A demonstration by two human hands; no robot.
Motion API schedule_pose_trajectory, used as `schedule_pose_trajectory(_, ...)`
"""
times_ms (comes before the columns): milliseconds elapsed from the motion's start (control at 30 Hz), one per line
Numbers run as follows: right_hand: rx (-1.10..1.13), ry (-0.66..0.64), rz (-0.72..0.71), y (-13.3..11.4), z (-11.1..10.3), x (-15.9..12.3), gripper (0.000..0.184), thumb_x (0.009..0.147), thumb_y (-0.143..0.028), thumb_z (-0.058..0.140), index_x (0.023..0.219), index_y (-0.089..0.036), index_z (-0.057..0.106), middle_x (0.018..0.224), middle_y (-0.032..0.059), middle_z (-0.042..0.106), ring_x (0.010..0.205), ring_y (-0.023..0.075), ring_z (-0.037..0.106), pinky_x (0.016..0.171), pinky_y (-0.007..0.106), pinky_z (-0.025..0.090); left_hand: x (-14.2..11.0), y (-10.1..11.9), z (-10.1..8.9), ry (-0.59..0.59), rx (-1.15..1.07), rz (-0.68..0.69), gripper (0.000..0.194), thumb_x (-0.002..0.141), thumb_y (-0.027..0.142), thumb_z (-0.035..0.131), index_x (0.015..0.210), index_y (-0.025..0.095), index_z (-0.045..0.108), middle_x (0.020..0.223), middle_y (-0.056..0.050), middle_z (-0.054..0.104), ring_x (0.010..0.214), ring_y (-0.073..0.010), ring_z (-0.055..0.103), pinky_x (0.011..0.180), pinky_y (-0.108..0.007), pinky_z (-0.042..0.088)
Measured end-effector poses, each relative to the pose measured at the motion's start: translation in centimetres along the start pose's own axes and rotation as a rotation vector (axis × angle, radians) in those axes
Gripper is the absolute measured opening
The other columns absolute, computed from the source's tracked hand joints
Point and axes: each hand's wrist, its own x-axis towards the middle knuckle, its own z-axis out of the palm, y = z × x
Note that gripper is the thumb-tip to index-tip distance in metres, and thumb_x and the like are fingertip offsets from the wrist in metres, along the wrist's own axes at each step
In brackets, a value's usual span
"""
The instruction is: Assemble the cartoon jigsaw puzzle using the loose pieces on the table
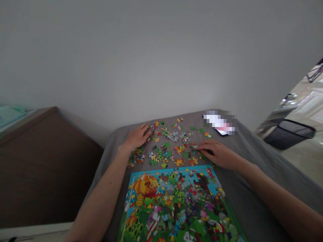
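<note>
My left hand [137, 137] rests at the left side of the loose puzzle pieces [165, 153], fingers apart, its fingertips beside a small cluster of them. My right hand [217, 154] is at the right side of the pile, fingertips drawn together at a puzzle piece [193, 147] with a greyish-blue face. Below both hands lies a colourful puzzle board [151, 201] with a blue and green border, a pumpkin at its upper left and many cartoon figures. Several pieces appear to lie on its picture, though dimness blurs the detail.
A grey cloth [252, 154] covers the work surface, which meets a plain wall [161, 60]. A phone [222, 126] with a lit, pixelated screen lies at the back right. A brown wooden cabinet [45, 161] stands at left. On the floor at right is a dark bin [282, 137].
</note>
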Motion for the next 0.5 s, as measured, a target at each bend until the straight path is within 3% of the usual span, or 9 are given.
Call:
schedule_pose_trajectory(100, -0.011, 0.000, 0.002, -0.2, -0.1, 0.1, 0.030, 0.094, -0.020, 0.047, 0.107, -0.023, 0.074, 0.106, 0.0091, 0.072, 0.101, 0.0240, 0.067, 0.093, 0.042, 0.055, 0.4, 2.1, 0.6, 0.054, -0.016, 0.097, 0.064, 0.101, 0.057, 0.026, 0.154, 0.023, 0.035, 0.165, -0.007, 0.025, 0.151, -0.0252, 0.024, 0.120, -0.046, 0.023)
schedule_pose_trajectory(200, -0.014, 0.002, 0.012, -0.4, -0.2, 0.1, 0.029, 0.094, -0.020, 0.048, 0.106, -0.023, 0.074, 0.107, 0.0093, 0.072, 0.102, 0.0242, 0.067, 0.094, 0.043, 0.055, 0.8, 3.3, 1.3, -0.002, -0.006, 0.149, 0.062, 0.102, 0.056, 0.024, 0.154, 0.025, 0.035, 0.164, -0.006, 0.026, 0.151, -0.0275, 0.023, 0.120, -0.053, 0.020)
schedule_pose_trajectory(367, -0.008, 0.002, 0.015, -0.4, -0.2, 0.1, 0.030, 0.095, -0.021, 0.047, 0.108, -0.023, 0.074, 0.106, 0.0095, 0.072, 0.102, 0.0244, 0.066, 0.094, 0.043, 0.054, 0.6, 3.2, 1.4, -0.003, -0.001, 0.114, 0.058, 0.102, 0.058, 0.023, 0.149, 0.031, 0.043, 0.159, -0.005, 0.039, 0.147, -0.0284, 0.032, 0.118, -0.055, 0.022)
schedule_pose_trajectory(500, 0.001, -0.003, 0.017, -0.3, -0.1, 0.0, 0.029, 0.094, -0.021, 0.048, 0.108, -0.024, 0.074, 0.106, 0.0089, 0.071, 0.102, 0.0240, 0.066, 0.094, 0.042, 0.054, 0.2, 3.1, 0.6, -0.105, 0.010, 0.111, 0.060, 0.102, 0.057, 0.024, 0.154, 0.029, 0.035, 0.163, -0.006, 0.029, 0.152, -0.0285, 0.021, 0.119, -0.058, 0.016)
